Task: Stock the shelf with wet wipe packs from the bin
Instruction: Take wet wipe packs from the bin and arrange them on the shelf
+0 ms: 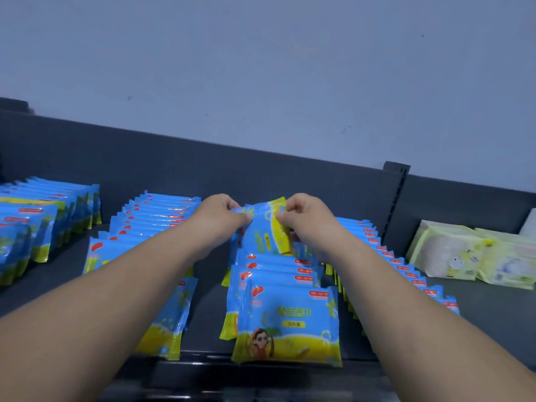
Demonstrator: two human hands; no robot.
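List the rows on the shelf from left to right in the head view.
Far-left blue row → second blue row → middle row, with the pack held over it by left hand and right hand → right blue row → pale green packs.

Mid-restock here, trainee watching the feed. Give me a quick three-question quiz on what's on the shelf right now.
1. True or false: only the left hand holds the raised wipe pack.
2. Where do the pale green packs lie relative to the blue rows? A) left B) right C) on top
3. Fill in: the front pack of the middle row stands at the shelf's ___ edge.
Key: 1 false, the right hand pinches it too; 2 B; 3 front.
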